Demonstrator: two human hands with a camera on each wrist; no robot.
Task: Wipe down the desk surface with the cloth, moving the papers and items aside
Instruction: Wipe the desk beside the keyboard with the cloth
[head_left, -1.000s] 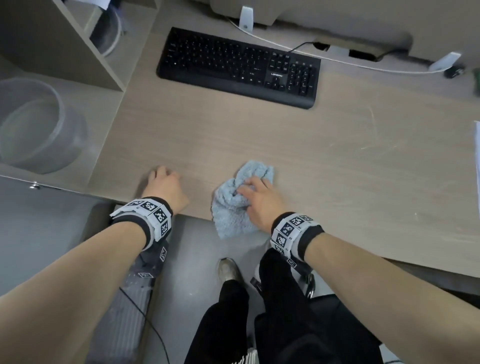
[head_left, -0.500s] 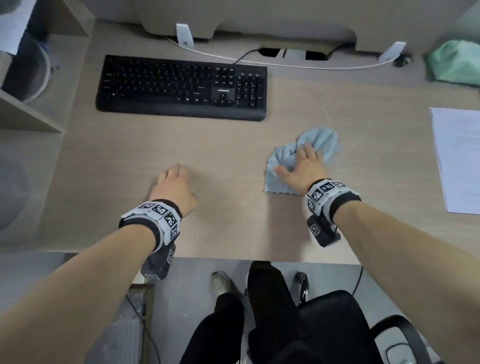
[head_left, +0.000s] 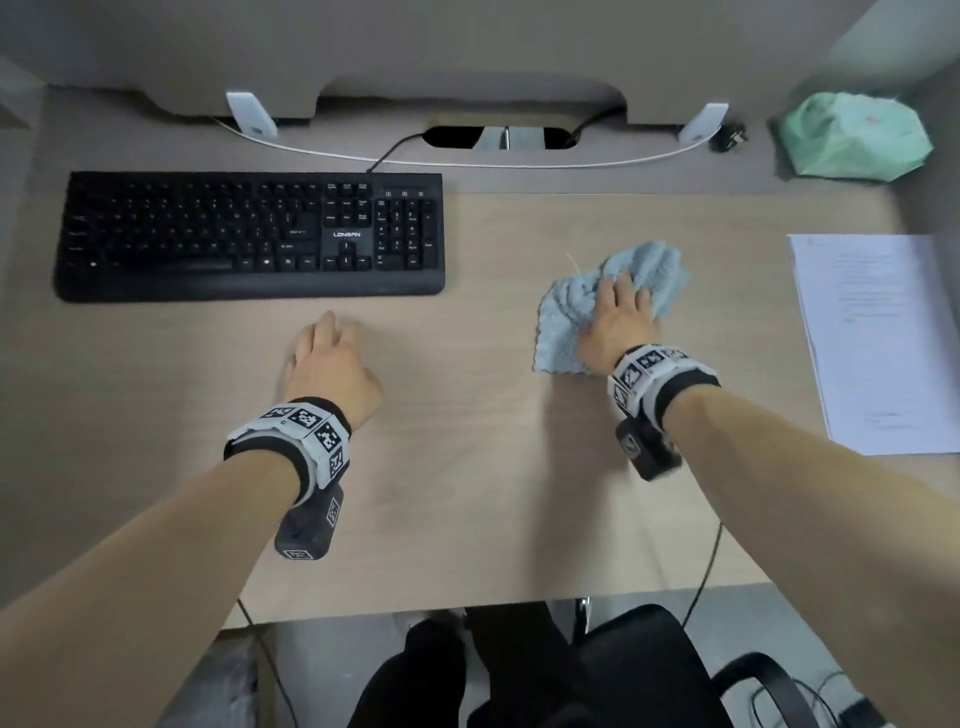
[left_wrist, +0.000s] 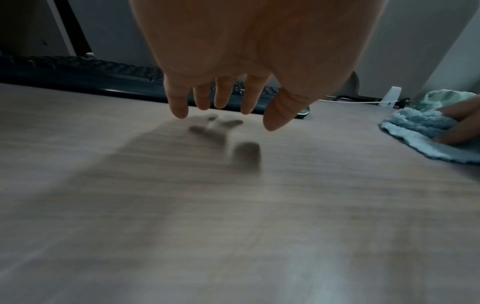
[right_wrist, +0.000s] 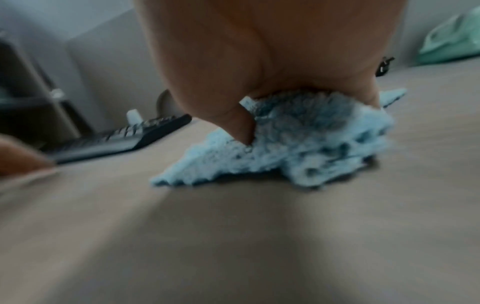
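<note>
A light blue fluffy cloth (head_left: 571, 312) lies bunched on the wooden desk (head_left: 467, 441), right of centre. My right hand (head_left: 621, 312) lies on top of it and grips it. In the right wrist view the thumb digs into the cloth (right_wrist: 298, 148), which bunches up under the palm. A stack of white papers (head_left: 878, 338) lies flat at the desk's right edge, apart from the cloth. My left hand (head_left: 332, 358) hovers just above the bare desk in front of the keyboard, its fingers (left_wrist: 179, 107) loose and holding nothing.
A black keyboard (head_left: 249, 234) sits at the back left, its cable running into a slot in the desk. A crumpled green bag (head_left: 854, 137) lies in the back right corner. A white cable (head_left: 467, 162) runs along the back. A black chair (head_left: 639, 670) is below the front edge.
My right hand has slid the cloth from the desk's front edge to the right and further in, toward the papers. My left hand has moved slightly inward over the desk.
</note>
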